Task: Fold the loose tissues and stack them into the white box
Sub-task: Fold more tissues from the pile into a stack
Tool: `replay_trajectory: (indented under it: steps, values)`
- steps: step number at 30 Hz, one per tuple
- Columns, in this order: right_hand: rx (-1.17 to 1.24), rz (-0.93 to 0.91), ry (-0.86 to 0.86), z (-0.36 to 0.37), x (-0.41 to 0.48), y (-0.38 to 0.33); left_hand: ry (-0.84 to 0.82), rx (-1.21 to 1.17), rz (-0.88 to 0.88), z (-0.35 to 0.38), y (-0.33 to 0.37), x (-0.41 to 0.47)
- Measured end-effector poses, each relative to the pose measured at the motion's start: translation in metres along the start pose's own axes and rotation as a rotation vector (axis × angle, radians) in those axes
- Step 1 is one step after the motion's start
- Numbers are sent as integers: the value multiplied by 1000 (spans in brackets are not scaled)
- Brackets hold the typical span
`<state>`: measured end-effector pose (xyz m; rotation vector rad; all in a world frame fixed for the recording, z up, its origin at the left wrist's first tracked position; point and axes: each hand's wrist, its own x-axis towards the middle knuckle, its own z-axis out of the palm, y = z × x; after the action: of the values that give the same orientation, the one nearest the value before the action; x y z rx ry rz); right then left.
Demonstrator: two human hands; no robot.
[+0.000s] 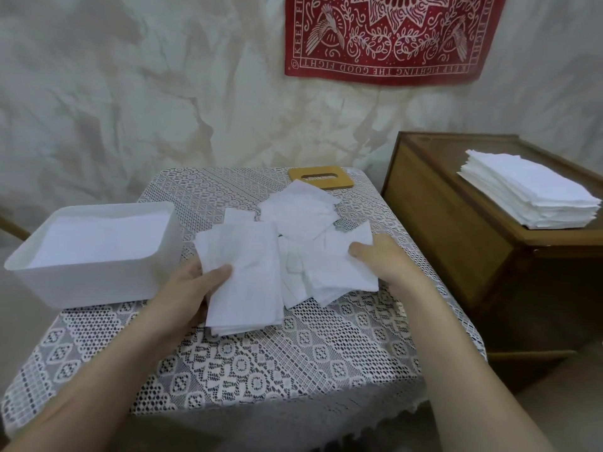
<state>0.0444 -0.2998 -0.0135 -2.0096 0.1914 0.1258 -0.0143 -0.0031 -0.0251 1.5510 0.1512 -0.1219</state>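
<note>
My left hand (192, 288) grips a bundle of folded tissues (248, 288), thumb on top and fingers underneath, just above the lace-covered counter (261, 370). My right hand (381, 259) pinches the right edge of the loose tissues (300, 216), thumb in front and fingers hidden behind a sheet. These lie in a crumpled, overlapping heap in the middle of the counter, touching the bundle I hold. The white box (94, 278) stands at the counter's left edge, just beside my left hand, with white sheets already inside. Behind the heap, a wooden lid (321, 181) with a slot lies flat. On the wooden cabinet (456, 223) to the right sits a neat stack of tissues (528, 194). A red cloth (391, 34) hangs on the wall.
</note>
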Motion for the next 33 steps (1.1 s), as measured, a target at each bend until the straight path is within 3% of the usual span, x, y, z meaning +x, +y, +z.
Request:
replay_trajectory:
  steps: [4, 12, 16, 19, 21, 25, 29, 33]
  values:
    - [-129, 27, -47, -11, -4, 19, -15, 11, -1, 5, -1, 1]
    - [-185, -47, 52, -16, -3, 33, -35, -5, 11, 16, -3, 0]
    - [-75, -100, 136, -16, 1, 24, -29, -23, -9, 13, -4, 2]
    - [46, -89, 75, -11, 3, 18, -37, -12, -11, 10, -5, 3]
    - [-40, -45, 38, -6, 7, 20, -37, -17, -9, 8, -6, 4]
    - [-398, 10, 136, 0, 10, 17, -25, -20, -4, 3, -7, 7]
    - [-430, 39, 129, 7, 10, 14, -30, -7, -6, 2, -7, 5]
    - [-398, -54, 132, 11, 11, 15, -24, -6, 1, 3, -4, 2]
